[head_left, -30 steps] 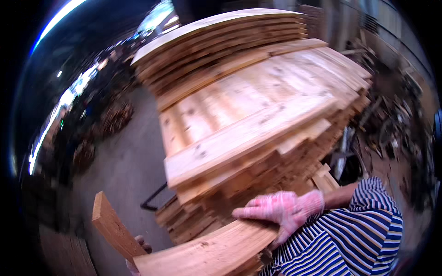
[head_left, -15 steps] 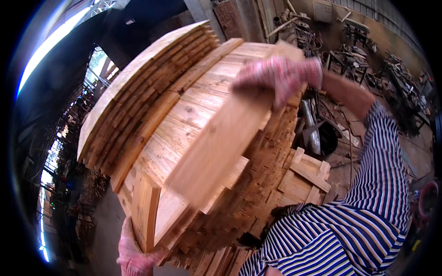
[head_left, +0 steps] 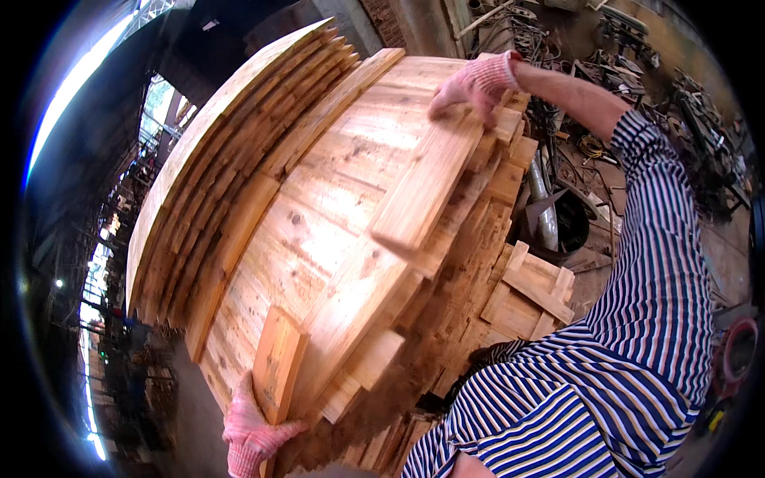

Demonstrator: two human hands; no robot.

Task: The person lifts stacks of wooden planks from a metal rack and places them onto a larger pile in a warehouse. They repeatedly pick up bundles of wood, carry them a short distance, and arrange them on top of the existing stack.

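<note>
Two gloved hands on one long plank [head_left: 374,263], lying atop the big stack of boards [head_left: 319,199]. Left hand [head_left: 251,434] clamped around the near end down low, right hand [head_left: 474,84] pressed flat on the far end, fingers spread. Taller pile [head_left: 215,151] just beside, small pallet [head_left: 530,291] below right.
</note>
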